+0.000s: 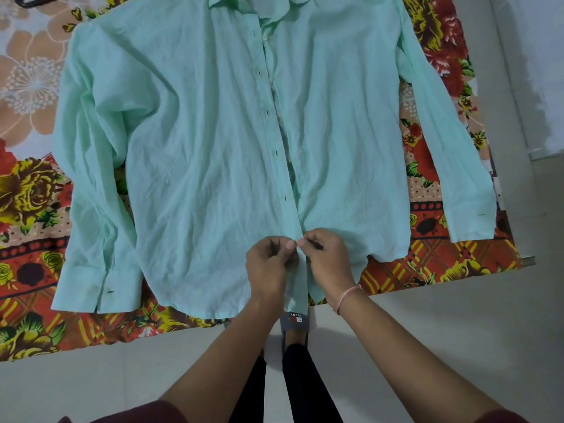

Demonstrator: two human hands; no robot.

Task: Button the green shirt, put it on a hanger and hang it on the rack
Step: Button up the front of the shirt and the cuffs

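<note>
In the head view the shirt [198,148] lies spread front-up on the sheet [30,193] beyond the hands, the left hand [268,264] and right hand [328,257] pinching its lowest front edges together, while the buttonholes [287,197] farther off gape undone, so buttoning looks barely begun, with all the hanging left.

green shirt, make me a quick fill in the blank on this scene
The green shirt lies spread on a ____ patterned cloth.
The left hand and right hand pinch its front edges near the ____ hem.
A pink band circles the ____ wrist.
Missing: floral, bottom, right.
</note>
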